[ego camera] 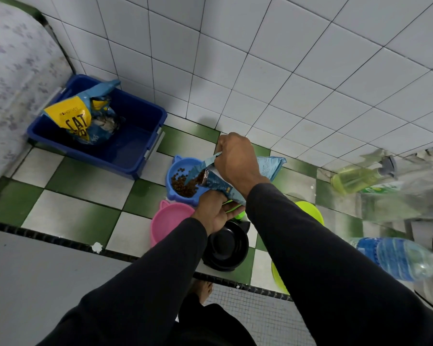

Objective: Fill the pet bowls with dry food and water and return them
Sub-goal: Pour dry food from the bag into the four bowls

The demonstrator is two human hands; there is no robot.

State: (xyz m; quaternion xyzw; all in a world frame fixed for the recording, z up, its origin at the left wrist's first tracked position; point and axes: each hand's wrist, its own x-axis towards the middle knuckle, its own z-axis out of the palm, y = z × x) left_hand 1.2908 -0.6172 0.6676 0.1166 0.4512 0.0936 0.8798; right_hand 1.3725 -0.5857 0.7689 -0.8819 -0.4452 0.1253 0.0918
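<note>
Setting: tiled corner, white wall tiles above a green-and-white checked floor (85, 181), grey step in the foreground.
Blue bowl (178, 168): cat-eared, on the floor near the wall, partly filled with brown kibble (181, 184).
Food bag (218, 181): soft blue pouch, tipped mouth-down over the blue bowl, kibble spilling from the opening.
Right hand (236, 158): fingers curled, pinching the upper edge of the pouch near its mouth.
Left hand (214, 212): under the pouch's lower side, supporting it; fingers partly hidden, exact grasp impossible to tell.
Pink bowl (169, 226): cat-eared, just beside the blue one, no food visible inside.
Black bowl (225, 245): next to the pink one, also empty-looking.
Lime-green bowls (310, 211): largely hidden behind the right sleeve.
Water bottle (398, 258): clear with blue label, blurred, at the right edge.
Spray bottle (358, 177): yellowish liquid, by the wall at right.
Blue tub (135, 116): holds a second, larger bag marked "CAT" (78, 121).
Handling, pouch: likely light, limp and crinkly, prone to sagging; best taken at the top edge and under the base to steer the flow.
Handling, bowls: apparently rigid plastic, light; probably safest lifted by the rim with level carriage once filled.
</note>
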